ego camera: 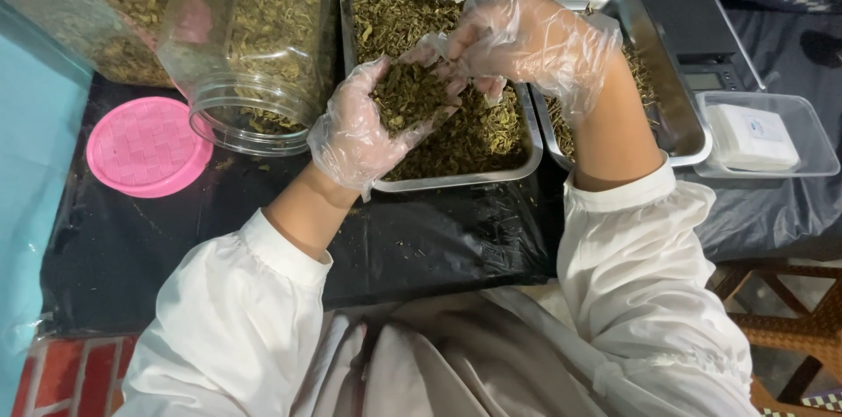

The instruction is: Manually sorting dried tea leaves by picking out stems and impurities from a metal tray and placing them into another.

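This looks like a small food-packing station. A counter (132,242) draped in black plastic sheet carries steel trays (517,163) of dried green leaves, with a digital scale (702,57) beyond them. Large clear jars (254,40) of the same leaves lie open beside a pink lid (147,147). The worker wears disposable gloves and a white gown.

A small grey screen (704,81) sits on the dark scale (693,35), far right.

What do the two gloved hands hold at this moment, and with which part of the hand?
The left hand cups a heap of dried green leaves in its palm. The right hand touches the heap with its fingertips over the steel tray.
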